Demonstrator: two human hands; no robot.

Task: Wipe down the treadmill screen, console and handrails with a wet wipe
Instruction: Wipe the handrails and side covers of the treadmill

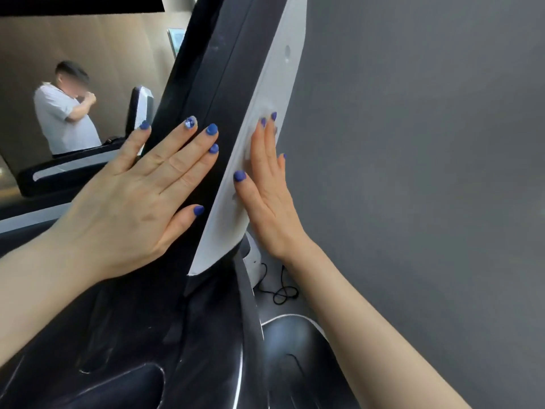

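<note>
Left hand (138, 184) lay spread flat on the screen (206, 113), likely bracing it; at 3 o'clock, right hand (265, 184) pressed a wipe (253, 149) against its white back (280, 84).

Grey wall (427, 143) seen at right. Tangled black cable (280, 290) is laid on the floor by its base. Person in a white shirt (63, 119) and another treadmill (73, 169) are seen at left, beige wall (97, 45) behind.
</note>
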